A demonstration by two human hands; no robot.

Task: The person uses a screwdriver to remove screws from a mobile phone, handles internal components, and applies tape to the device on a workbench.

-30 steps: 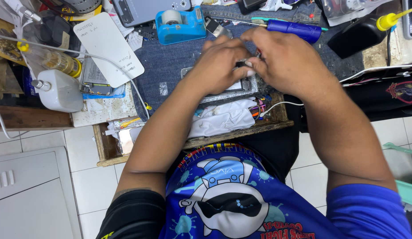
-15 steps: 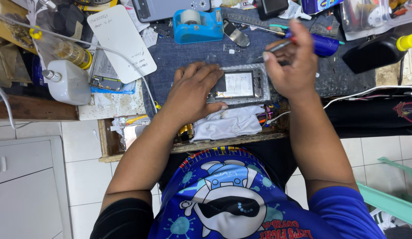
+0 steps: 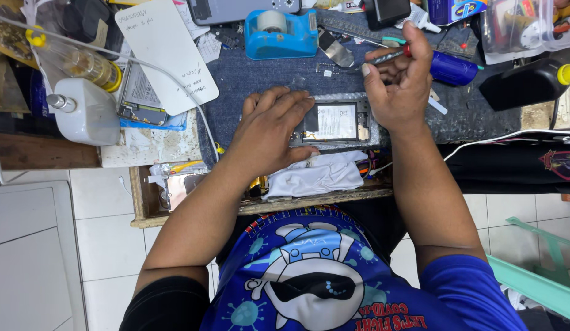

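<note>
Opened phone [image 3: 337, 124], back cover off, lies flat on the denim-covered bench [image 3: 260, 76] in front of me, its insides facing up. My left hand [image 3: 269, 132] rests palm down over the phone's left end, fingers [image 3: 288, 101] spread and lying flat, so that end of the phone is hidden under them. My right hand [image 3: 398, 86] hovers just above the phone's right end and covers part of it. Its fingers are curled and pinching a blue-handled screwdriver [image 3: 447, 66]; the metal shaft points left, and I cannot tell where the tip is because my knuckles hide it.

A white cloth [image 3: 315, 175] lies crumpled at the near edge of the bench, just beside the phone and partly under my left wrist. Further back sits a blue tape dispenser [image 3: 285, 37], with a small metal blade [image 3: 337, 54] beside it. To the left are a white card with handwriting [image 3: 165, 55], a white squeeze bottle [image 3: 83, 113] and a clear bottle of yellowish liquid [image 3: 83, 61]. A black bottle with a yellow cap [image 3: 530, 86] lies at the right, partly cut off by the frame. The objects along the top edge are cropped and hard to identify.
</note>
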